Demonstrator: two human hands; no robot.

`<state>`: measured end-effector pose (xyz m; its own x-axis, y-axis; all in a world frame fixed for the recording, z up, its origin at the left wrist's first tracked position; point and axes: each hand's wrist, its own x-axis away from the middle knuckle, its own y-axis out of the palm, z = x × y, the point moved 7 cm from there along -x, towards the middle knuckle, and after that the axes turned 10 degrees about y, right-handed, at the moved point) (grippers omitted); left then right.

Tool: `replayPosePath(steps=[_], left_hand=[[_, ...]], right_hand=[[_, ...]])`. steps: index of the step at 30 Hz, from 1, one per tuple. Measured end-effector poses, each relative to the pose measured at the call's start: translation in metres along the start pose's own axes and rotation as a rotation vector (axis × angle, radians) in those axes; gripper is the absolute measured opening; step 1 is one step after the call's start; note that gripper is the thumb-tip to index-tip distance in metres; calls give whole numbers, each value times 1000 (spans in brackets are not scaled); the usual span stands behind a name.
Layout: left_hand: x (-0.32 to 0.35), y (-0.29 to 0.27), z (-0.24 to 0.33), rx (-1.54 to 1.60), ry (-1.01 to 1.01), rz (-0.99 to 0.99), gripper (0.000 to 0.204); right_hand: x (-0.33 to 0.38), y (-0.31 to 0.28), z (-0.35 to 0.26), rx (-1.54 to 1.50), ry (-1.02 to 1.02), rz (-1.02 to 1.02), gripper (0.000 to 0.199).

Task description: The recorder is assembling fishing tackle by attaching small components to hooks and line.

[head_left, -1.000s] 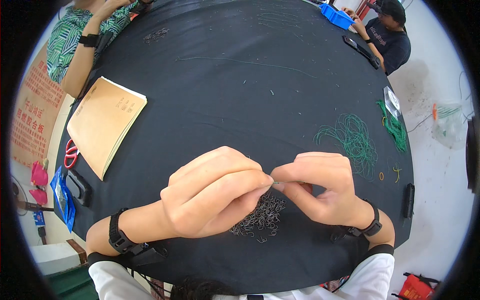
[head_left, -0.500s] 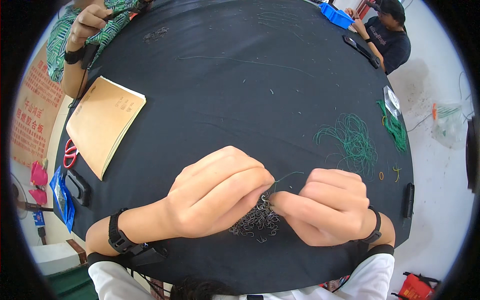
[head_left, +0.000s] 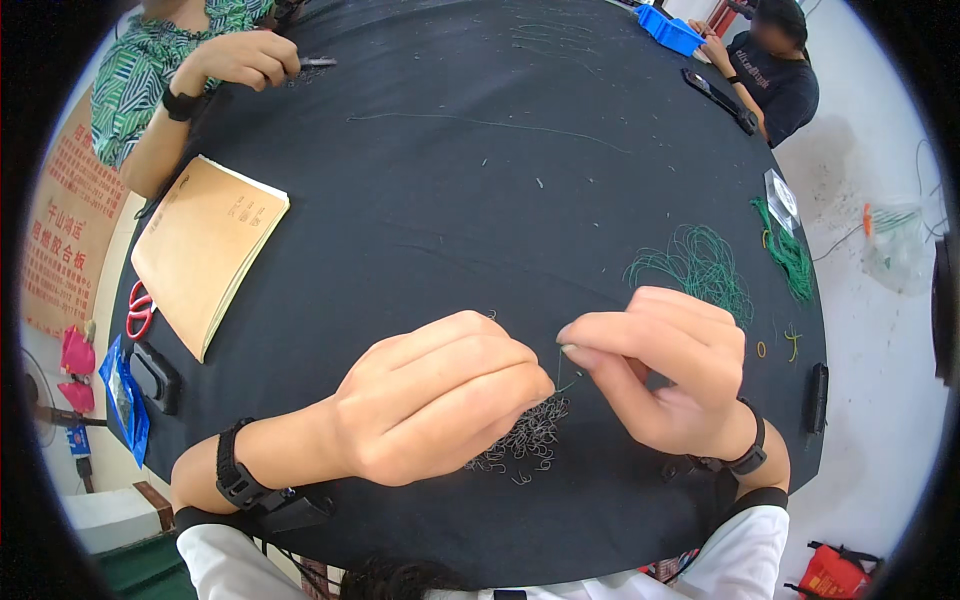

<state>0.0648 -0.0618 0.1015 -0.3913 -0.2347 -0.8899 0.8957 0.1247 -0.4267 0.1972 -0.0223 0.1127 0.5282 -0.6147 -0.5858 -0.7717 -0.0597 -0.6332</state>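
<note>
My left hand (head_left: 440, 398) is closed in a pinch, its fingertips gripping a thin green line (head_left: 560, 378). Whether a hook is also inside those fingers is hidden. From there the line runs up to my right hand (head_left: 665, 365), whose thumb and forefinger are pinched on it, and a short end curls off to the side. Under and just beside my left fingers lies a heap of small dark metal fish hooks (head_left: 525, 440), partly covered by that hand.
A tangle of green line (head_left: 700, 275) and a green bundle (head_left: 790, 262) lie to the right. At left are a tan notebook (head_left: 210, 240), red-handled scissors (head_left: 140, 310) and a blue packet (head_left: 123, 400). A co-worker's hand (head_left: 250, 60) holds a tool at far left; another person sits by a blue tray (head_left: 670, 32).
My right hand has risen away from the hooks, stretching the line upward, while my left hand has shifted slightly. The far-left co-worker's hand has come down over the table with the tool.
</note>
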Motion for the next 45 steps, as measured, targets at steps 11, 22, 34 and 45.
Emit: replayPosePath(steps=[11, 22, 34, 45], left_hand=[[5, -6, -7, 30, -119, 4, 18], [4, -3, -10, -22, -129, 19, 22], [5, 2, -6, 32, -100, -17, 21], [6, -3, -11, 45, -149, 18, 18]], right_hand=[[3, 21, 11, -240, 139, -237, 10], [13, 9, -23, 71, -191, -50, 30], [-1, 4, 7, -51, 48, -85, 17], [6, 24, 12, -252, 132, -239, 9]])
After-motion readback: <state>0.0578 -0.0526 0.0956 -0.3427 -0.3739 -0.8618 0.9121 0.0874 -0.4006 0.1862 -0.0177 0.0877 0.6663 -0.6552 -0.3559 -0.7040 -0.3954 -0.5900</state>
